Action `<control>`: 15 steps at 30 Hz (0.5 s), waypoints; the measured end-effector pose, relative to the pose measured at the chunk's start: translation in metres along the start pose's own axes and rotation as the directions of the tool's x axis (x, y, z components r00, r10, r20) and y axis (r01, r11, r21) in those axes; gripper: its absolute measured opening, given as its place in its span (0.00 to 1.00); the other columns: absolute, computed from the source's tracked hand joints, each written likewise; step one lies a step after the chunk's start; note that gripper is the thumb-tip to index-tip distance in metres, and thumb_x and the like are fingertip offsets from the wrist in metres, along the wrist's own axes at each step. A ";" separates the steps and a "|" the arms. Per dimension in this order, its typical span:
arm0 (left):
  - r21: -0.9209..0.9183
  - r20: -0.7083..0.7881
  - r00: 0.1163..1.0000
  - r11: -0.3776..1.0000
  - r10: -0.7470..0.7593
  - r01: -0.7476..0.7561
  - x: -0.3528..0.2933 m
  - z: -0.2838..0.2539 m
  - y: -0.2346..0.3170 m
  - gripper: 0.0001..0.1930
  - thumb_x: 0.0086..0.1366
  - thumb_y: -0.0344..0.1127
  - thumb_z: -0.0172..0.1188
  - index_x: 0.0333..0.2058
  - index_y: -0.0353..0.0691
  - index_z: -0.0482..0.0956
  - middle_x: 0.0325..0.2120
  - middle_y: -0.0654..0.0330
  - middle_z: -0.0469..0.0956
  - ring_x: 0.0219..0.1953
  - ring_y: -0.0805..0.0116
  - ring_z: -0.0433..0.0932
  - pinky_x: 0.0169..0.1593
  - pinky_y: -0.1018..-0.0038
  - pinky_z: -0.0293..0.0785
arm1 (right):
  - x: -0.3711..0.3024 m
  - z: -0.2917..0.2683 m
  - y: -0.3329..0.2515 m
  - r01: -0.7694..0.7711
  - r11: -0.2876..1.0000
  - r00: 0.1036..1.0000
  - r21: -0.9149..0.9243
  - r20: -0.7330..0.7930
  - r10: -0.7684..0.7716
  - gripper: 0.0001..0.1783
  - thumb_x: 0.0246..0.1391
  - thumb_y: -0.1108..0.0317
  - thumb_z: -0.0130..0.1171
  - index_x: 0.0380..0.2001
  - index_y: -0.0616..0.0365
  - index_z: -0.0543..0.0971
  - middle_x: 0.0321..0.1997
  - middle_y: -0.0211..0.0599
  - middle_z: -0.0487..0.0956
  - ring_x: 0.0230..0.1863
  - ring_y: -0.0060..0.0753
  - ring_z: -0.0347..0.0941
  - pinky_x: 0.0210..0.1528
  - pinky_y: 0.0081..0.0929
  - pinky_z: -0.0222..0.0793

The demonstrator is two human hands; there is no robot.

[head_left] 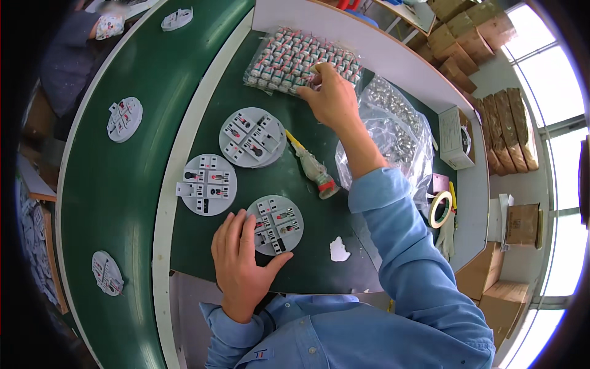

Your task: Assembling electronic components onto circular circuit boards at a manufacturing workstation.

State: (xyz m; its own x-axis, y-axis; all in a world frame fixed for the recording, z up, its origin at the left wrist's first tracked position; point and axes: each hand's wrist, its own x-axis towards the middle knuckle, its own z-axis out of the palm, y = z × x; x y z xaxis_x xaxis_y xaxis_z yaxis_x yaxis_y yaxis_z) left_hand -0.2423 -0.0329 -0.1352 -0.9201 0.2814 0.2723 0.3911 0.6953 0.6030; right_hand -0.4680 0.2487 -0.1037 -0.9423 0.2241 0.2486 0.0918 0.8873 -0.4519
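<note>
My left hand (244, 264) holds a round grey plastic plate (294, 215) on the green table, thumb at its lower edge and fingers along its left side. The plate carries sockets and small red and black parts. At the far side, my right hand (329, 95) reaches over a bagged block of small white-and-green parts with red tops (286, 58). Its fingers are pinched together there; what they hold, if anything, is hidden. Two similar grey plates, one farther off (249, 132) and one to the left (209, 195), lie nearby.
A wrapped tool with yellow tip and red band (314, 166) lies mid-table. A clear bag of metal parts (399, 117), white box (455, 141) and tape roll (440, 209) stand right. A white scrap (338, 249) lies nearer. More plates (125, 120) sit on the green belt (147, 80).
</note>
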 end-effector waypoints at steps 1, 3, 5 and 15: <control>-0.010 -0.005 1.000 1.000 -0.009 0.009 -0.003 0.001 0.000 0.49 0.49 0.49 0.86 0.67 0.34 0.75 0.69 0.47 0.74 0.71 0.41 0.70 0.72 0.47 0.66 | 0.002 0.004 0.000 0.003 1.000 1.000 0.003 0.009 -0.003 0.30 0.57 0.59 0.75 0.58 0.62 0.80 0.47 0.43 0.88 0.48 0.41 0.87 0.53 0.40 0.81; -0.018 -0.008 1.000 1.000 -0.025 0.024 -0.006 0.000 0.001 0.50 0.48 0.47 0.87 0.68 0.34 0.75 0.69 0.48 0.74 0.71 0.41 0.70 0.72 0.48 0.66 | 0.005 0.008 0.001 -0.035 0.994 0.999 0.102 -0.005 0.036 0.30 0.55 0.60 0.75 0.58 0.61 0.80 0.47 0.42 0.88 0.48 0.41 0.87 0.53 0.39 0.81; -0.005 -0.005 1.000 1.000 -0.011 0.011 -0.004 -0.001 0.000 0.49 0.51 0.51 0.85 0.67 0.33 0.75 0.68 0.47 0.74 0.70 0.41 0.72 0.72 0.48 0.67 | 0.007 0.011 0.003 -0.062 0.987 0.998 0.148 -0.010 0.064 0.31 0.54 0.61 0.74 0.59 0.61 0.80 0.47 0.41 0.88 0.49 0.41 0.87 0.54 0.38 0.81; 0.020 -0.025 1.000 1.000 0.001 -0.001 -0.005 0.000 0.001 0.49 0.52 0.52 0.85 0.67 0.32 0.76 0.67 0.46 0.75 0.69 0.42 0.73 0.71 0.49 0.68 | 0.006 0.012 -0.006 -0.020 0.982 0.998 0.187 -0.051 0.030 0.30 0.53 0.64 0.75 0.58 0.63 0.79 0.45 0.41 0.88 0.45 0.38 0.87 0.53 0.35 0.81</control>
State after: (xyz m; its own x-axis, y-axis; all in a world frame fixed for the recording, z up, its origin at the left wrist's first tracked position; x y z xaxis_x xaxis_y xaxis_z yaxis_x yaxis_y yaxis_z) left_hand -0.2373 -0.0340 -0.1359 -0.9188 0.2661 0.2915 0.3915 0.7081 0.5877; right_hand -0.4781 0.2396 -0.1097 -0.9214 0.2713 0.2781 0.0491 0.7915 -0.6092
